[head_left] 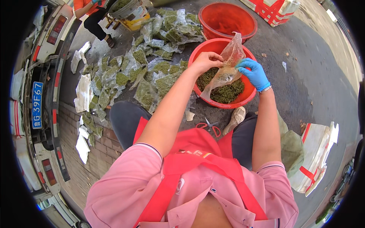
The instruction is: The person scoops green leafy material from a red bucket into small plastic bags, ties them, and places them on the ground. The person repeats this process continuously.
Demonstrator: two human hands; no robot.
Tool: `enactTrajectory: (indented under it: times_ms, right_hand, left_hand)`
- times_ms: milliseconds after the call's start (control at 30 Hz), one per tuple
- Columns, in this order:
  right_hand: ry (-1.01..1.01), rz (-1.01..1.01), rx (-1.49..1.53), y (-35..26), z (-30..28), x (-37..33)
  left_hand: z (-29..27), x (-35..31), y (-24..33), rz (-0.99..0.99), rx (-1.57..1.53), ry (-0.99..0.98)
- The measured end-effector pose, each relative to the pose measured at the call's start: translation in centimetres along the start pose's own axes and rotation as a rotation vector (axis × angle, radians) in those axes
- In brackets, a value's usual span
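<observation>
Since the clear plastic bag (229, 73) is strung at a slant between both hands, right above the front red tub (248, 94), grip is what I'd sort first. The bare left hand (207, 62) has fingertips and thumb together on one side of it, and the blue-gloved right hand (254, 73) is pinching the other side. Can't tell which end is open, so I'd find the lip by feel, rub the two layers apart and pull gently; that film looks thin enough to tear. Keep it low over the green bits (230, 93) under your hands, so any that drop land back in the tub.

As for edges, the tub's rim loops round just below the right hand, so mind that wrist. Past your fingertips the back tub (228, 19) sits close behind the front one, another rim to knock. Left of the left hand it's crowded with filled bags (142, 91), so don't swing that elbow wide. Scissors (216, 131) lie well below the hands, beside a shoe (235, 119). Best room is the bare pavement (294, 85) right of the glove, before the taped foam box (313, 152) nearer your body.
</observation>
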State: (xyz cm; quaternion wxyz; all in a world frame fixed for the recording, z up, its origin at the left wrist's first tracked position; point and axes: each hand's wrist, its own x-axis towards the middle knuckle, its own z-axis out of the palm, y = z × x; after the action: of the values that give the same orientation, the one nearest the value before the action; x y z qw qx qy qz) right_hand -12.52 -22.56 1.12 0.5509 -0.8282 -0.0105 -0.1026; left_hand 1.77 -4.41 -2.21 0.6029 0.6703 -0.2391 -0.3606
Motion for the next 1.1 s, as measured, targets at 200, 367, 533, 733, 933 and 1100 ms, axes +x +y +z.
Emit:
enactTrajectory:
  times_ms: [200,367,533,733,933,1100]
  right_hand:
    - [0.066,0.017,0.09,0.7,-0.4,0.0]
    - [0.03,-0.008,0.2,-0.2,-0.3,0.2]
    - [0.038,0.036,0.167,-0.1,-0.3,0.0]
    - [0.222,0.327,0.316,2.1,-0.5,0.5]
    - [0.136,0.113,0.284,2.1,0.0,0.8]
    - [0.093,0.014,0.348,0.8,0.4,0.9]
  left_hand:
    - [0.0,-1.2,0.8,0.047,-0.08,0.105]
    - [0.4,-0.6,-0.6,0.08,-0.105,-0.001]
    - [0.6,-0.7,-1.5,0.156,0.06,0.085]
    - [0.1,-0.9,-1.4,0.176,-0.374,0.275]
    - [0.1,-1.3,0.3,0.144,-0.17,0.247]
    - [-0.1,-0.3,0.2,0.083,0.144,0.209]
